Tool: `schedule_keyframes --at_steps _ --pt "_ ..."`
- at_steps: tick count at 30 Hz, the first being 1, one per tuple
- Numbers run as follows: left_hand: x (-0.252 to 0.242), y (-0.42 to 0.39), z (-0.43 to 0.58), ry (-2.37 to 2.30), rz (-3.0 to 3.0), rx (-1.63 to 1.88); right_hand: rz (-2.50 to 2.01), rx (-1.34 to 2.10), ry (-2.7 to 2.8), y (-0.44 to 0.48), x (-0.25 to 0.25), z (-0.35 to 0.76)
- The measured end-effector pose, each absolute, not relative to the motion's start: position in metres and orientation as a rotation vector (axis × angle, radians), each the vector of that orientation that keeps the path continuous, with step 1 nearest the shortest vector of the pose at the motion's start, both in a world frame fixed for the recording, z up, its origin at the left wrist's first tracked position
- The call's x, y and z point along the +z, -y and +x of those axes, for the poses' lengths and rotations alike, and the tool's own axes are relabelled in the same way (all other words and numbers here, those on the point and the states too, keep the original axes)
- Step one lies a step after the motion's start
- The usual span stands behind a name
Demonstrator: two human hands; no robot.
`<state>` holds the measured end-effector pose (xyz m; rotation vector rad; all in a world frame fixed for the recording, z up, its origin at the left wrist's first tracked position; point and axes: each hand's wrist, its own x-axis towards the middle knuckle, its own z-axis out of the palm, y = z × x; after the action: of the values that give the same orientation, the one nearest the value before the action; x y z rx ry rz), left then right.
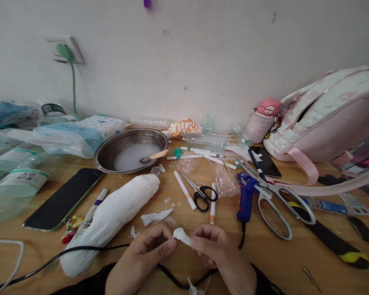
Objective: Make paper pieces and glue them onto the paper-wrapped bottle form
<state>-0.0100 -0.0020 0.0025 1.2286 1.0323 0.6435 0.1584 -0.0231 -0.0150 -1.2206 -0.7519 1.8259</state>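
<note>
Both hands pinch a small scrap of white tissue paper [182,236] low in the middle of the view. Its left end is at the fingertips of my left hand [150,250], while my right hand [213,250] grips the other end. Left of my hands lies a long white-wrapped, bottle-like form [117,209] on the wooden table. A torn white piece [156,217] rests just beyond my left fingers. Black-handled scissors [199,192] lie partly spread past my hands, beside white markers [184,190]. A black cable runs beneath my wrists.
A steel bowl [132,135] of cloudy liquid holds a brush [155,156]. At left are a phone [64,198] and plastic bottles [21,182]. On the right are a blue glue gun [246,196], large shears [276,213] and a backpack [329,114]. An orange-patterned fish [186,127] lies by the wall.
</note>
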Motion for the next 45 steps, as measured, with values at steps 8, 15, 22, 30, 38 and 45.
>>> schedule_keyframes --at_steps 8,15,22,30,38,45 --pt "0.001 0.002 -0.008 -1.061 1.156 0.661 -1.281 1.65 1.137 0.026 -0.011 0.158" --pt "0.003 -0.001 -0.007 -1.078 1.086 0.667 -1.311 1.712 1.129 0.027 -0.016 0.158" --pt "0.003 0.0 -0.008 -1.038 1.052 0.687 -1.276 1.71 1.03 0.026 -0.023 0.16" --pt "0.005 0.005 -0.009 -0.995 1.175 0.611 -1.372 1.456 1.151 0.026 -0.007 0.156" --pt "0.006 0.007 -0.007 -0.932 1.337 0.454 -1.087 1.65 1.045 0.028 -0.008 0.154" --pt "0.003 0.004 -0.009 -0.948 1.425 0.454 -0.915 1.906 0.81 0.026 -0.011 0.155"
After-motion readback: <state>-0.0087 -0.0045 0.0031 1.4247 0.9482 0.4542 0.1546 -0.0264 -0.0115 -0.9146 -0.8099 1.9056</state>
